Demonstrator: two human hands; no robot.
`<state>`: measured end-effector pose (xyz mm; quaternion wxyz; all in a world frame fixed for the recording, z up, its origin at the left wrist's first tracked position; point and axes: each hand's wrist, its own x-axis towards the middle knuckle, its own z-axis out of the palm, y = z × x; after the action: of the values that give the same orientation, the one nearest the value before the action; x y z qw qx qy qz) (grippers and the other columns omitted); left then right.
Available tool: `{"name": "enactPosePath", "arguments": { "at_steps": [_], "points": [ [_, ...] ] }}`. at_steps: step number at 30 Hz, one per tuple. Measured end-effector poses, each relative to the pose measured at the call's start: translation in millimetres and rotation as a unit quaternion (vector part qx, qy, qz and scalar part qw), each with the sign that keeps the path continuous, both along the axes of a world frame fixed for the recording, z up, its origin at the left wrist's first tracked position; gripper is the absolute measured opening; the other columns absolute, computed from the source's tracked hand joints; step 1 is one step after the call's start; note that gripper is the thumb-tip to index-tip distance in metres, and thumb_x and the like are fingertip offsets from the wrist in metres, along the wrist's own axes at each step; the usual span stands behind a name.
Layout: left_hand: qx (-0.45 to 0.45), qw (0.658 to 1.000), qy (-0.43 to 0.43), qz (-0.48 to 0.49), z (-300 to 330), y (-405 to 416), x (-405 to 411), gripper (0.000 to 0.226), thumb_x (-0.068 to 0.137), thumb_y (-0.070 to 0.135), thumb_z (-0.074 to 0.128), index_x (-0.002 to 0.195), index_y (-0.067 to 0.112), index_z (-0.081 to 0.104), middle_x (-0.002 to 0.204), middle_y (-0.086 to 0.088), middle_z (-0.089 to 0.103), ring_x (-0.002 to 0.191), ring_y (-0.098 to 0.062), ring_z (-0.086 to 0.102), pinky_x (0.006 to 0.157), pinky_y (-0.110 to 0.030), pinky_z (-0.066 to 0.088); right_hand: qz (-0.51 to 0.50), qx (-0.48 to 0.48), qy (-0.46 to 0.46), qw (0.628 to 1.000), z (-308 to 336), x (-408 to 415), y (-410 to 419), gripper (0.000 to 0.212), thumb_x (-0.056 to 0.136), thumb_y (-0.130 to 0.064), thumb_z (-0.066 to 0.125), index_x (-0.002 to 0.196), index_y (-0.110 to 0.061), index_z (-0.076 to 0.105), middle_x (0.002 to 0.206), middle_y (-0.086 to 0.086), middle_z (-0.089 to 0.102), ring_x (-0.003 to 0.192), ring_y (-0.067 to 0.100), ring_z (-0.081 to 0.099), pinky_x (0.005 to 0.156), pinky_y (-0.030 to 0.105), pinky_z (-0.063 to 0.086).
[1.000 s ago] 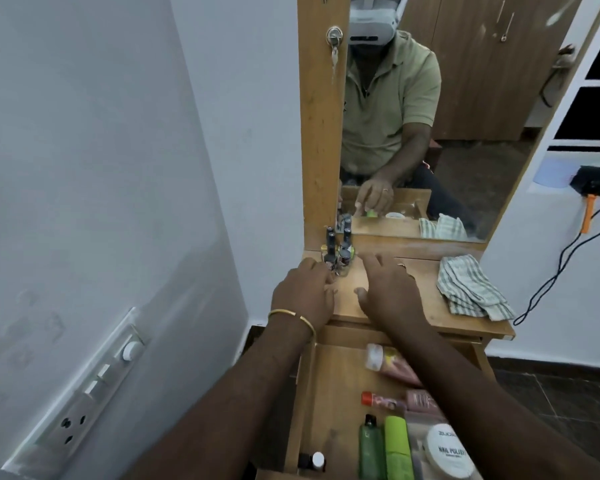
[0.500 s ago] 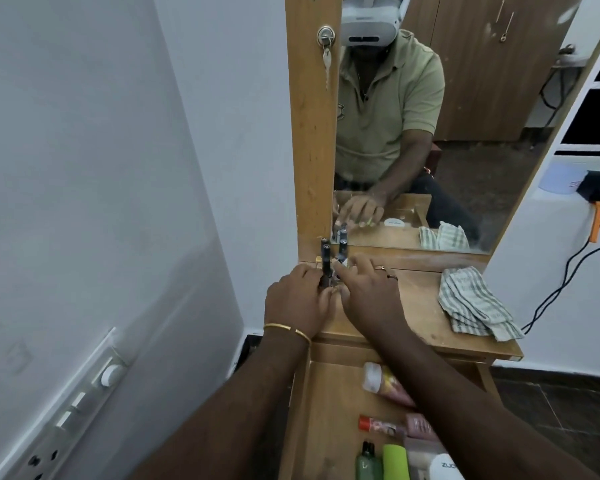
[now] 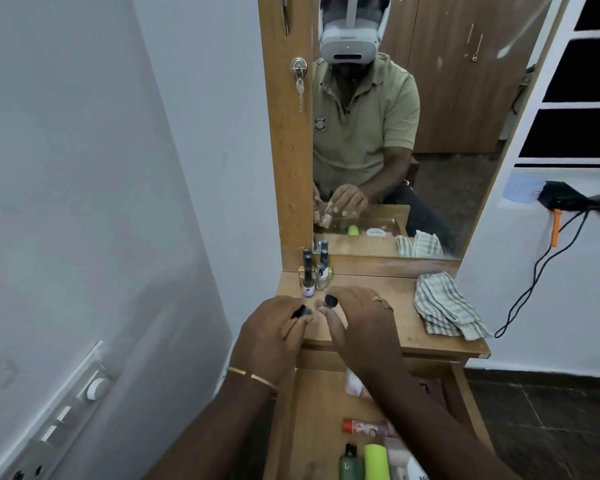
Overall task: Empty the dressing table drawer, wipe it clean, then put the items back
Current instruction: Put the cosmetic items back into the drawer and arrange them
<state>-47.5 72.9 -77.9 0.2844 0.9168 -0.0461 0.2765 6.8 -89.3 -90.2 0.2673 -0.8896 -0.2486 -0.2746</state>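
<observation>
Mid-transfer, likely returning items: left hand (image 3: 274,327) pinching one black-capped nail polish bottle (image 3: 300,311), right hand (image 3: 357,317) gripping another (image 3: 329,301), both lifted just off the desk (image 3: 395,299). Two nail polish bottles (image 3: 314,271) standing at 12 o'clock, awaiting collection. Open drawer (image 3: 312,410) at 6 o'clock, holding tubes and green bottles. Striped cloth (image 3: 444,306) parked at 3 o'clock.

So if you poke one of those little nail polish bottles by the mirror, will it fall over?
Probably. The nail polish bottles stand upright, tall and narrow with long black caps, so a sideways poke would likely tip one. They stand close together, so one might knock its neighbour. They look like glass, so likely breakable and heavy for their size.
</observation>
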Motion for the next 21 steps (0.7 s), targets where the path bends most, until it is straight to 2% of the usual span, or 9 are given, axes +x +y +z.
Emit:
{"name": "enactPosePath", "arguments": {
  "at_steps": [3, 6, 8, 10, 12, 16, 19, 21],
  "points": [
    [-0.013, 0.999, 0.011, -0.034, 0, -1, -34, 0.016, 0.082, 0.022, 0.073, 0.098, 0.022, 0.075, 0.094, 0.012, 0.071, 0.087, -0.001, 0.06, 0.079, -0.01, 0.045, 0.031, 0.051, 0.022, 0.998, -9, -39, -18, 0.021, 0.086, -0.022, 0.07, 0.105, -0.024, 0.062, 0.097, -0.01, 0.063, 0.089, 0.01, 0.058, 0.075, 0.026, 0.049],
    [-0.017, 0.992, 0.11, -0.057, -10, 1, -63, 0.019, 0.078, 0.031, 0.069, 0.095, 0.026, 0.076, 0.094, 0.014, 0.072, 0.088, 0.001, 0.06, 0.078, -0.011, 0.044, 0.065, 0.081, 0.105, 0.989, -31, -75, -35, 0.023, 0.084, -0.018, 0.072, 0.102, -0.027, 0.061, 0.098, -0.013, 0.06, 0.091, 0.002, 0.055, 0.077, 0.019, 0.044],
    [-0.005, 0.98, 0.186, -0.073, -19, 2, -78, 0.013, 0.079, 0.027, 0.072, 0.091, 0.026, 0.077, 0.092, 0.014, 0.071, 0.086, 0.0, 0.06, 0.077, -0.015, 0.046, 0.09, 0.066, 0.193, 0.975, -47, -93, -41, 0.025, 0.085, -0.021, 0.071, 0.097, -0.036, 0.056, 0.098, -0.019, 0.055, 0.094, -0.003, 0.052, 0.077, 0.013, 0.04],
    [0.01, 0.97, 0.232, -0.078, -26, 1, -89, 0.011, 0.08, 0.024, 0.075, 0.09, 0.027, 0.077, 0.091, 0.016, 0.069, 0.084, 0.0, 0.06, 0.076, -0.016, 0.046, 0.116, 0.04, 0.275, 0.954, -60, -103, -41, 0.032, 0.084, -0.022, 0.071, 0.093, -0.045, 0.05, 0.096, -0.022, 0.053, 0.094, -0.004, 0.053, 0.077, 0.015, 0.044],
    [0.051, 0.961, 0.257, -0.089, -30, -3, -94, 0.007, 0.079, 0.025, 0.074, 0.086, 0.027, 0.075, 0.087, 0.014, 0.068, 0.082, -0.002, 0.06, 0.075, -0.017, 0.046, 0.136, 0.017, 0.331, 0.934, -64, -107, -37, 0.03, 0.081, -0.022, 0.072, 0.089, -0.045, 0.054, 0.095, -0.02, 0.056, 0.09, -0.001, 0.057, 0.078, 0.025, 0.052],
    [0.144, 0.942, 0.287, -0.098, -41, -7, -101, 0.017, 0.079, 0.02, 0.068, 0.089, 0.031, 0.076, 0.085, 0.011, 0.072, 0.082, -0.003, 0.06, 0.077, -0.021, 0.052, 0.152, -0.047, 0.367, 0.916, -67, -110, -27, 0.02, 0.081, -0.015, 0.071, 0.086, -0.033, 0.062, 0.098, -0.014, 0.058, 0.087, 0.004, 0.058, 0.081, 0.033, 0.054],
    [0.199, 0.926, 0.303, -0.104, -49, -6, -101, 0.024, 0.079, 0.023, 0.063, 0.095, 0.036, 0.075, 0.088, 0.011, 0.073, 0.088, -0.008, 0.058, 0.082, -0.028, 0.053, 0.155, -0.072, 0.378, 0.91, -67, -113, -19, 0.017, 0.083, -0.015, 0.069, 0.088, -0.031, 0.065, 0.102, -0.012, 0.06, 0.091, 0.006, 0.058, 0.084, 0.032, 0.054],
    [0.221, 0.915, 0.32, -0.111, -50, -6, -101, 0.022, 0.082, 0.023, 0.062, 0.096, 0.032, 0.076, 0.091, 0.007, 0.073, 0.092, -0.015, 0.058, 0.085, -0.032, 0.052, 0.157, -0.094, 0.383, 0.905, -66, -115, -17, 0.016, 0.083, -0.016, 0.068, 0.094, -0.026, 0.066, 0.106, -0.009, 0.061, 0.094, 0.009, 0.058, 0.085, 0.029, 0.053]
  ]
}}
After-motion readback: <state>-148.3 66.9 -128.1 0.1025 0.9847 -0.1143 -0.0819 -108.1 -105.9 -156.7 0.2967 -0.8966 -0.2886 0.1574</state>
